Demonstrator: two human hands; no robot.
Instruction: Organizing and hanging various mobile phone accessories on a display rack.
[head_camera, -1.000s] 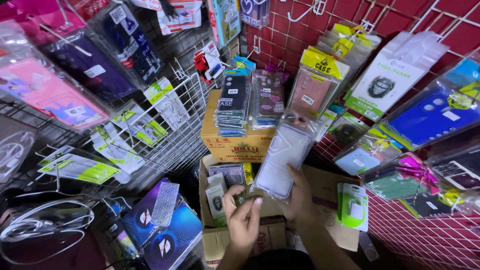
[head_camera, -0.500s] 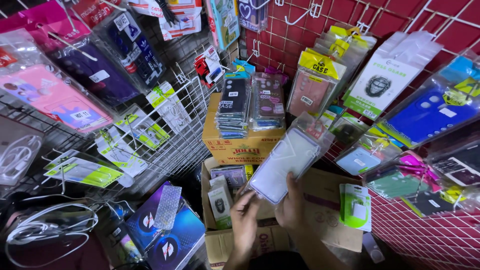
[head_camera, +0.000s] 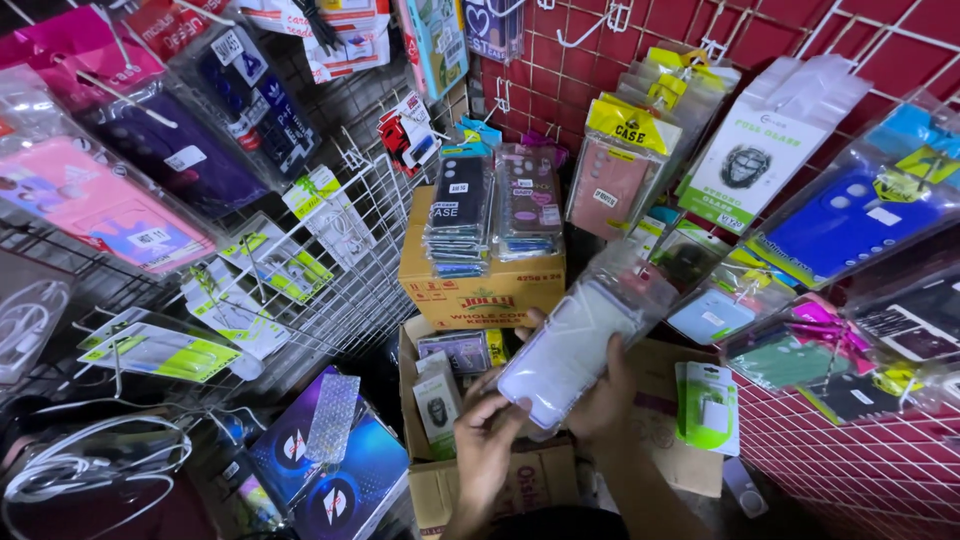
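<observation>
Red wire-grid walls close in on a cramped stall corner, hung thick with bagged phone cases, and two stacked cardboard boxes sit at the centre of it. Both hands meet low in the view on one clear bagged phone case (head_camera: 578, 345), which tilts up toward one o'clock above the open lower box (head_camera: 480, 490). The left hand (head_camera: 487, 440) curls around the bag's lower corner at seven o'clock, fingers closed on it; the right hand (head_camera: 605, 400) wraps the lower right edge at five o'clock, thumb and fingers pinching the plastic. The slippery sleeve looks the likeliest trouble: held only by its bottom end, it could slide out and drop among the small packs in the lower box. Its raised top end sits just beside the hanging packets (head_camera: 690, 265) at one o'clock, so a nudge could knock one off its hook. At eleven o'clock two leaning piles of cases (head_camera: 490, 205) stand on the upper cardboard box (head_camera: 480, 290), near enough that a careless elbow or swing might topple them. A green charger pack (head_camera: 706, 405) lies on a box flap at three o'clock of the hands, loose enough to be brushed off
</observation>
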